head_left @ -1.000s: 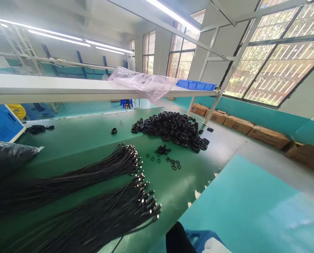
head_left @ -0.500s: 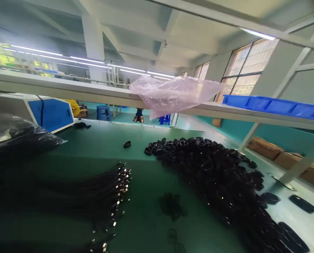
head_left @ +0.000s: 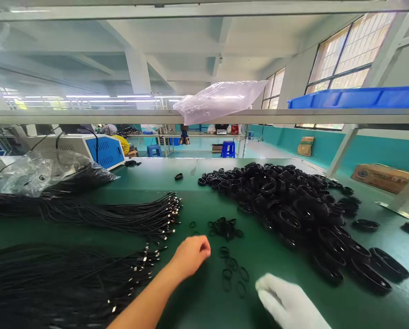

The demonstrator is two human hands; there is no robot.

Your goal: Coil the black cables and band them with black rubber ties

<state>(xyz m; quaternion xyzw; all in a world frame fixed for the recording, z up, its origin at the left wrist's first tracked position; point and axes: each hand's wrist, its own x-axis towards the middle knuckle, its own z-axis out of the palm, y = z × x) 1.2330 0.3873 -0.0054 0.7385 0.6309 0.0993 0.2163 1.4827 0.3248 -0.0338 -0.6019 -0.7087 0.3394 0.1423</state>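
My bare left hand (head_left: 191, 254) is over the green mat, its fingers curled together; whatever they may hold is hidden. It is just left of several loose black rings (head_left: 232, 263) and below a small heap of black bands (head_left: 226, 227). My right hand (head_left: 287, 299), in a white glove, is at the lower right of those rings, thumb and fingers curled toward each other, contents too unclear to tell. Bundles of black cables (head_left: 122, 217) with metal-tipped ends lie on the left. A big pile of coiled black cables (head_left: 287, 201) spreads across the right.
A clear plastic bag (head_left: 63, 171) and a blue-and-white machine (head_left: 104, 151) stand at the back left. A shelf rail (head_left: 122, 117) crosses above the table, bearing a plastic bag (head_left: 221, 98) and a blue tray (head_left: 358, 97). One small black coil (head_left: 179, 176) lies at the back.
Both hands have come into view over the table. The view has levelled and shifted, and the picture is sharper and brighter.
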